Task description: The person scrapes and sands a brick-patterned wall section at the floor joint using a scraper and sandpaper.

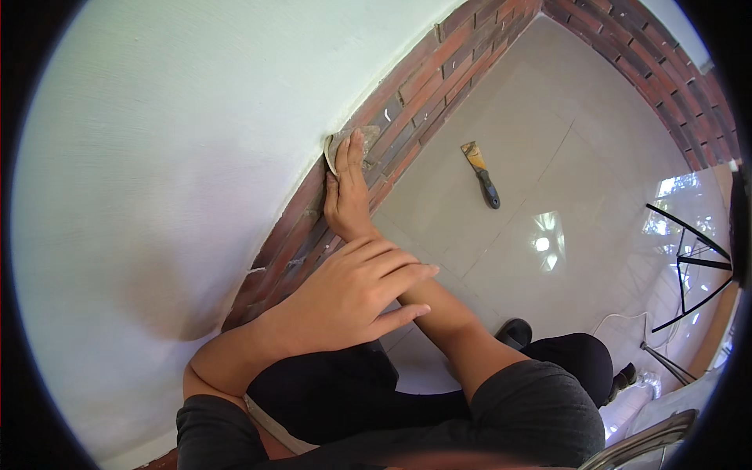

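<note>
My right hand [349, 197] lies flat with extended fingers, pressing a bent sheet of abrasive paper [371, 141] against the brick border [423, 85]. One side of the sheet curls up where the bricks meet the white plastered wall [194, 100]. Over my right wrist and forearm, my left hand [367, 291] reaches across with thumb and fingers apart and no tool in it. From this view I cannot tell how firmly it touches the forearm. A putty knife [482, 176] with a stained blade and dark handle lies on the tiled floor [529, 106], right of my right hand.
A second brick border [640, 64] meets the first in the far corner. At the right stands a black metal frame [681, 261], with a pale cable [623, 316] near it. My dark shoe [514, 333] is on the floor. A curved metal rail [646, 437] shows at lower right.
</note>
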Motion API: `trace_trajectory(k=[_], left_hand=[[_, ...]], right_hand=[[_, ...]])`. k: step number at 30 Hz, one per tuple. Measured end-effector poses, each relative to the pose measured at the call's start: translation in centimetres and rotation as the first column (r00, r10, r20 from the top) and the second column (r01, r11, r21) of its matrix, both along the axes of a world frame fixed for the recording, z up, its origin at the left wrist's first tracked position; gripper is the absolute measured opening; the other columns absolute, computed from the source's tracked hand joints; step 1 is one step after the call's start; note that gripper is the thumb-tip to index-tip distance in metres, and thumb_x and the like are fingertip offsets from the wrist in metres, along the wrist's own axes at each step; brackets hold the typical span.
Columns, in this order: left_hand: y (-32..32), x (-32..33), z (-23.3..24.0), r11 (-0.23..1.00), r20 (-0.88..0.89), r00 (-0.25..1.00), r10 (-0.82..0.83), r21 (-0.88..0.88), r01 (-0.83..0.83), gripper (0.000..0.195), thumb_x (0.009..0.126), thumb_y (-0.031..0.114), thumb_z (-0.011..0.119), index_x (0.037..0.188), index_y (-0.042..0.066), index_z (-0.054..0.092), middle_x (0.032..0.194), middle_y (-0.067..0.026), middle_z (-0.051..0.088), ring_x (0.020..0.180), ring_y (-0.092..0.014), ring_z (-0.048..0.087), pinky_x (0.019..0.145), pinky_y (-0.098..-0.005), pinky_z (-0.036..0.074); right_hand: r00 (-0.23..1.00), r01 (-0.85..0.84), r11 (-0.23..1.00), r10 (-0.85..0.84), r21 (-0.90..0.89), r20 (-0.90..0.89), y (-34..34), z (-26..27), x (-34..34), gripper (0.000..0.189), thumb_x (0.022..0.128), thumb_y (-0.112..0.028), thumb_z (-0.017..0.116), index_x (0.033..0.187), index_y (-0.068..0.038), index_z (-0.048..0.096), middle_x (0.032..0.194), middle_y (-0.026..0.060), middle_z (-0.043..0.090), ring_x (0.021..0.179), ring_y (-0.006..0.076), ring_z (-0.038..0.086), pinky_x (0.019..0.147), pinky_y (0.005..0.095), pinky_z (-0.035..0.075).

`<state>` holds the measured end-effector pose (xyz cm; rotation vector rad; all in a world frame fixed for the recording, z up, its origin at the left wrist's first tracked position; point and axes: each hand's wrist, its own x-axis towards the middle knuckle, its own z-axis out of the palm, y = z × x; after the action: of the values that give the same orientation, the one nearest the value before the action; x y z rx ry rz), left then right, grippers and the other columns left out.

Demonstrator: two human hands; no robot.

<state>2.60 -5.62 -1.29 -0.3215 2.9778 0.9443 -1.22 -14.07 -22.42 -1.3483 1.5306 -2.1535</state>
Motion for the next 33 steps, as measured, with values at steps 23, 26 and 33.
trace_trajectory(k=[23, 26, 33], left_hand=[[-0.2, 3.5, 0.9, 1.000, 0.006, 1.000, -0.003, 0.013, 0.003, 0.046, 0.092, 0.027, 0.079, 0.130, 0.002, 0.069, 0.114, -0.0137, 0.070, 0.111, -0.031, 0.065, 0.100, -0.0443, 0.050], [0.2, 2.7, 0.9, 1.000, -0.024, 1.000, -0.015, -0.008, 0.015, 0.046, 0.093, 0.027, 0.078, 0.130, 0.002, 0.069, 0.115, -0.0136, 0.070, 0.111, -0.031, 0.064, 0.100, -0.0444, 0.050], [0.7, 3.1, 2.1, 1.000, 0.022, 0.999, 0.023, -0.021, -0.022, 0.043, 0.093, 0.026, 0.078, 0.128, 0.002, 0.070, 0.114, -0.0127, 0.071, 0.109, -0.031, 0.065, 0.099, -0.0446, 0.050]], right_hand=[[0.991, 0.093, 0.995, -0.095, 0.023, 0.092, -1.9, 3.3, -2.6, 0.063, 0.104, 0.003, 0.045, 0.164, 0.009, 0.025, 0.174, 0.0278, 0.017, 0.163, 0.0409, 0.015, 0.132, 0.0459, 0.014], [0.995, 0.029, 0.999, -0.030, 0.017, 0.095, -0.1, 2.8, 0.7, 0.067, 0.102, 0.008, 0.043, 0.165, 0.007, 0.021, 0.175, 0.0281, 0.012, 0.163, 0.0418, 0.012, 0.132, 0.0461, 0.012], [0.913, 0.163, 0.985, -0.175, 0.063, 0.368, -5.2, 6.2, -8.9, 0.053, 0.114, -0.014, 0.037, 0.161, 0.008, 0.030, 0.169, 0.0289, 0.031, 0.158, 0.0427, 0.027, 0.129, 0.0451, 0.024]])
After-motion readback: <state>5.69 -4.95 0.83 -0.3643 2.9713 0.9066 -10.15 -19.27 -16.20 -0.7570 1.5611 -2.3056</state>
